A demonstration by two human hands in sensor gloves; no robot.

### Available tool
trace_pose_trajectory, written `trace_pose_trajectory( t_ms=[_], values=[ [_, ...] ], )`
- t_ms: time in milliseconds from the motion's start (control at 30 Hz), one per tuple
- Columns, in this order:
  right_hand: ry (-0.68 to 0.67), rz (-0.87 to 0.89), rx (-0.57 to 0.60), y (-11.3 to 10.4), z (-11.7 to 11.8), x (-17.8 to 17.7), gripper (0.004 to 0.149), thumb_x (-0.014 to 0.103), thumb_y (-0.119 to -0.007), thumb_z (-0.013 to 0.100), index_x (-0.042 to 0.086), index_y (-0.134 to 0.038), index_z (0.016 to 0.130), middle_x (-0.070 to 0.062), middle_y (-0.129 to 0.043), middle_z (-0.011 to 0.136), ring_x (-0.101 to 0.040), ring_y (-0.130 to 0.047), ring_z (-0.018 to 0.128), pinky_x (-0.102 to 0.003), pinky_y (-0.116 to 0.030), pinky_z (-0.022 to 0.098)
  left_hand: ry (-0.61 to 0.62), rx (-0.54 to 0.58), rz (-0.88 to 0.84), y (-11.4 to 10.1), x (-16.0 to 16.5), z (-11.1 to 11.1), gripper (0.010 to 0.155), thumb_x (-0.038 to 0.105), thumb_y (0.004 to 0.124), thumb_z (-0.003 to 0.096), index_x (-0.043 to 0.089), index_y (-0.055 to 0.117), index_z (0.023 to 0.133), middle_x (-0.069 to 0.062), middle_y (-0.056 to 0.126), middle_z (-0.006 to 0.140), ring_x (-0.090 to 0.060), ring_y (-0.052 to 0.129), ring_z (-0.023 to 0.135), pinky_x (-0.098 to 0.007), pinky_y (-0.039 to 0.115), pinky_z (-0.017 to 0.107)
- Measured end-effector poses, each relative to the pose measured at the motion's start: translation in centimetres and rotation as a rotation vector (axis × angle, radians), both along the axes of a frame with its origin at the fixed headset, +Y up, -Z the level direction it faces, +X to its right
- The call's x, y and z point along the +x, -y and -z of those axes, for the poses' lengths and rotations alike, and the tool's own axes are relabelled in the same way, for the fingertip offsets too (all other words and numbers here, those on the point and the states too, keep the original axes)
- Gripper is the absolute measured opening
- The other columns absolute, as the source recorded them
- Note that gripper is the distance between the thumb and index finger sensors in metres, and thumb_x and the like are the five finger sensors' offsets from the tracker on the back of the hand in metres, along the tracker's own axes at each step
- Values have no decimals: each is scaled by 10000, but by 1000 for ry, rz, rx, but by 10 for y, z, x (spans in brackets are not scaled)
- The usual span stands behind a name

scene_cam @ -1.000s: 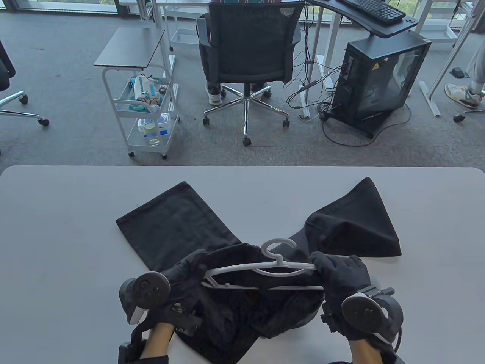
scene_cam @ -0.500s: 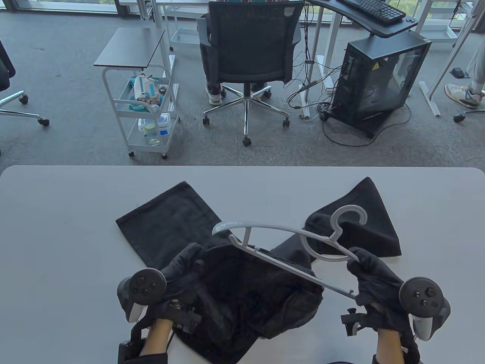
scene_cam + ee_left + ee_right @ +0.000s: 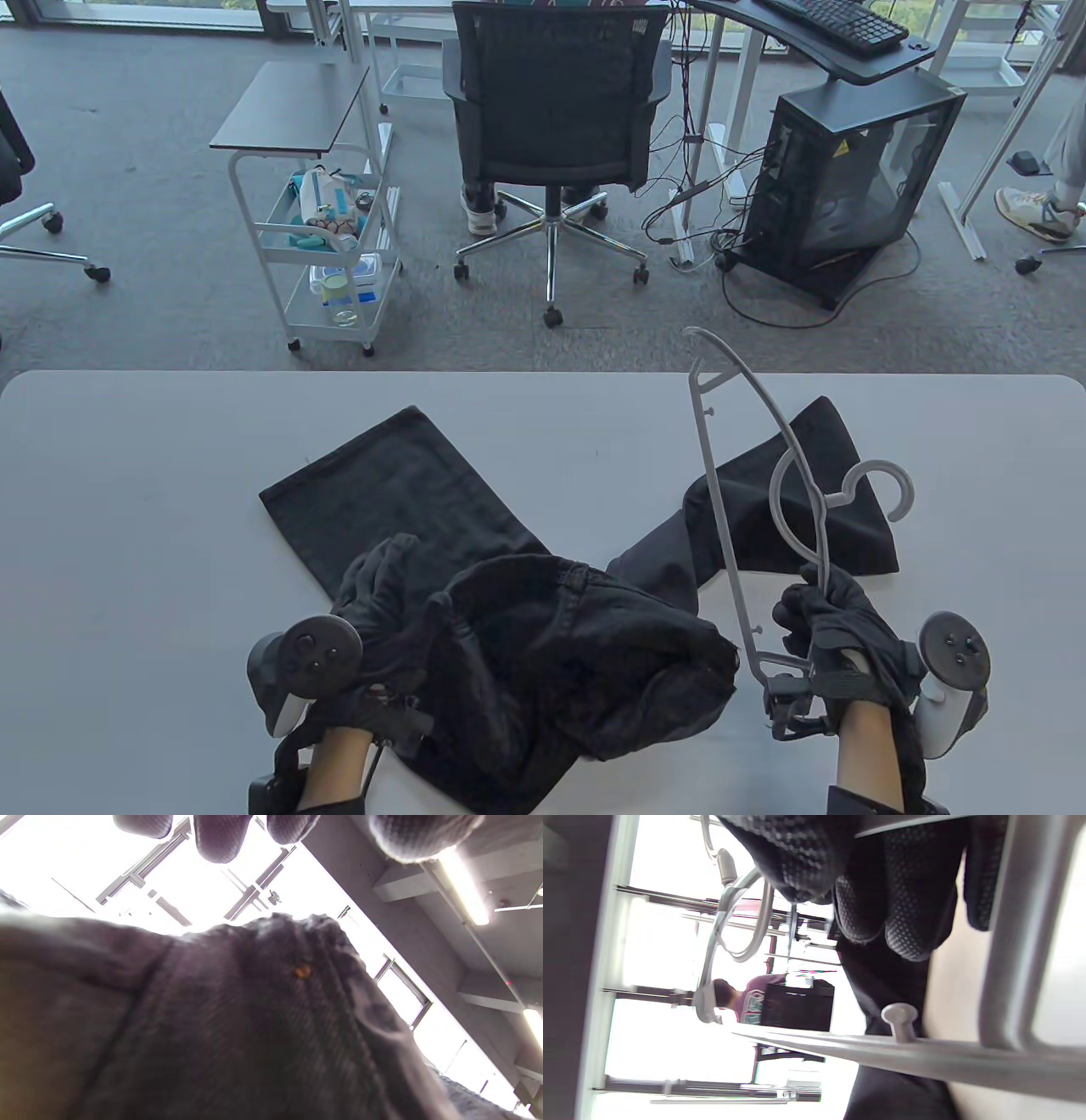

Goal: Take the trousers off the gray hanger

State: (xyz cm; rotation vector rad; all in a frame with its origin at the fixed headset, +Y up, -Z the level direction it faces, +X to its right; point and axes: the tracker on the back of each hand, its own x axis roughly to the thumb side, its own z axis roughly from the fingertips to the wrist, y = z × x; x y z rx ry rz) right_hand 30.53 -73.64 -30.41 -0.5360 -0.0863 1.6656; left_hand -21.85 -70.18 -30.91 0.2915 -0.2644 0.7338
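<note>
Black trousers [image 3: 543, 654] lie bunched on the white table [image 3: 127, 509], legs spread to the far left and far right. The gray hanger [image 3: 738, 509] is clear of the cloth; my right hand [image 3: 827, 624] grips its near end and holds it upright above the table's right side, hook pointing right. In the right wrist view the hanger bar [image 3: 925, 1056] crosses under my gloved fingers [image 3: 903, 929]. My left hand [image 3: 373, 586] rests on the trousers' waist at the left, fingers spread. The left wrist view shows dark cloth [image 3: 212, 1018] below the fingertips [image 3: 220, 836].
Beyond the table's far edge stand an office chair [image 3: 556, 127], a white trolley [image 3: 327, 246] and a black computer case [image 3: 840, 187] with cables on the floor.
My right hand pulled the hanger out of the trousers, swung it rightward and tipped it upright. My left hand stayed on the waistband, and the trousers slumped onto the table.
</note>
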Motion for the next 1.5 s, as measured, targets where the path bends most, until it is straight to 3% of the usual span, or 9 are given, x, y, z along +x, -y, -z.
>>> trace_pose_trajectory(
  t_ms=[267, 367, 467, 700, 933, 1067, 1267, 1400, 1500],
  values=[
    [-37, -46, -245, 31, 7, -5, 572, 232, -773, 490, 18, -640, 1003, -176, -842, 839, -420, -984, 655, -519, -878, 406, 14, -23, 76, 1, 2, 1, 792, 621, 617, 514, 190, 392, 1140, -313, 541, 1140, -707, 521, 948, -825, 506, 539],
    [-68, -42, -264, 35, 7, -6, 564, 275, -751, 520, 14, -631, 1006, -198, -826, 847, -422, -969, 663, -504, -897, 372, 17, -26, 94, 3, 4, 2, 791, 621, 613, 516, 188, 392, 1139, -312, 541, 1139, -706, 529, 947, -827, 511, 534],
    [-105, 97, -277, 36, 5, -4, 587, 296, -719, 546, -20, -584, 1022, -252, -763, 886, -495, -899, 706, -576, -850, 379, 19, -39, 110, 5, 5, 4, 788, 621, 609, 516, 193, 388, 1139, -315, 538, 1139, -705, 531, 947, -828, 511, 532],
    [-98, 1, -245, 18, -5, 2, 646, 421, -667, 566, -11, -570, 1036, -290, -698, 948, -599, -800, 747, -650, -780, 402, 9, -44, 80, 4, 0, 3, 785, 620, 604, 518, 191, 392, 1140, -317, 532, 1140, -706, 524, 947, -827, 503, 535],
    [41, -223, -105, -9, -14, 6, 663, 461, -677, 556, 36, -562, 1053, -268, -650, 996, -617, -717, 812, -678, -733, 437, -40, -62, 48, 3, -10, 2, 778, 624, 599, 521, 191, 417, 1142, -331, 537, 1138, -718, 516, 943, -831, 490, 540],
    [23, -314, 37, -25, -14, 0, 665, 482, -688, 551, 68, -573, 1059, -258, -598, 1034, -627, -632, 865, -697, -666, 496, -86, -102, 169, 0, -12, 0, 778, 661, 551, 530, 229, 395, 1158, -321, 501, 1168, -721, 484, 962, -841, 470, 549],
    [-144, -477, 372, -54, -12, -35, 612, 474, -704, 541, 116, -672, 1037, -200, -562, 1096, -582, -541, 939, -645, -580, 606, -83, -84, 194, -6, -7, -3, 770, 665, 543, 530, 243, 411, 1161, -313, 465, 1185, -722, 435, 978, -855, 429, 549],
    [-296, -631, 443, -66, -14, -67, 670, 523, -684, 537, 156, -581, 1088, -153, -457, 1157, -542, -384, 1019, -667, -453, 654, -80, -78, 210, -8, -4, -5, 770, 666, 538, 532, 241, 409, 1162, -313, 454, 1188, -725, 420, 979, -859, 413, 545],
    [-411, -709, 418, -67, -16, -90, 698, 552, -666, 537, 184, -531, 1115, -130, -374, 1193, -561, -213, 1040, -762, -309, 623, -83, -90, 254, -8, -1, -6, 771, 667, 530, 535, 241, 402, 1164, -320, 444, 1191, -727, 399, 982, -862, 399, 545]
  ],
)
